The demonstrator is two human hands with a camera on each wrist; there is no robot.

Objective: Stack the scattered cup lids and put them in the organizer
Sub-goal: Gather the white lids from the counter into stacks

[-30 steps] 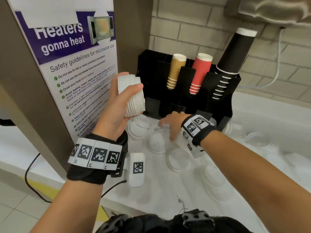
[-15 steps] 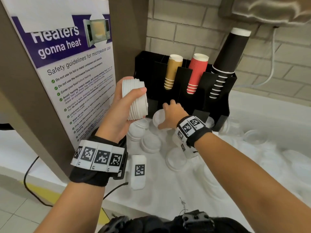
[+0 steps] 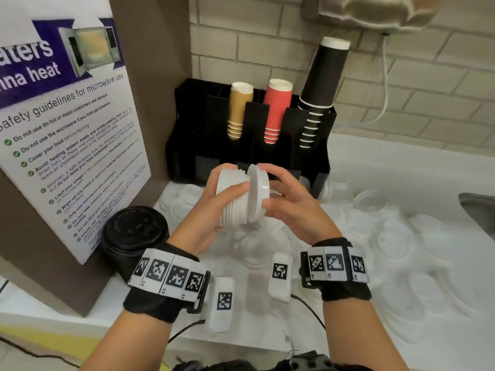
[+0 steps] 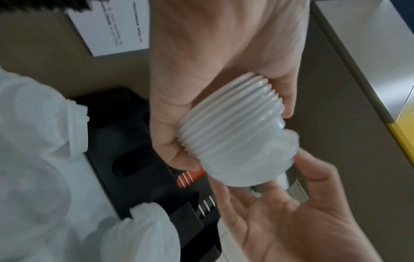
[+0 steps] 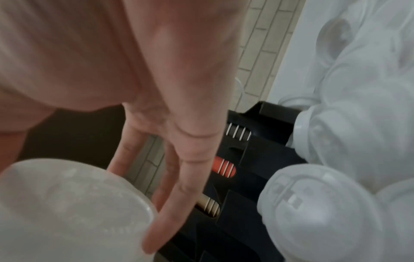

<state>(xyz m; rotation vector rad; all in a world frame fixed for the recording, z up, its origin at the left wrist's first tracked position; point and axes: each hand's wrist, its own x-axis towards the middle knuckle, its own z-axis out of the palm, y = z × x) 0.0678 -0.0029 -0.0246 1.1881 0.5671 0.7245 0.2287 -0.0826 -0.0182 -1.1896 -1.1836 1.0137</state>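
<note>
Left wrist view alone shows the ridged rims of the lid stack [image 4: 226, 120], gripped by the left hand [image 3: 214, 207]. Right hand [image 3: 289, 207], fingers spread, presses a single lid [image 3: 258, 194] onto its end. Head view: organizer [image 3: 187, 145] behind, loose lids [image 3: 396, 236] right, black cup [image 3: 134, 234] near left.

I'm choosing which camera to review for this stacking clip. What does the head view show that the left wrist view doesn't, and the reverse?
Only the head view shows the tall black paper cup stack, tan ribbed cups and black lidded cup. Only the left wrist view shows the right hand palm-side, fingers spread. Both show the left hand gripping the ribbed white lid stack, the single white lid meeting it, and the black plastic organizer.
</note>
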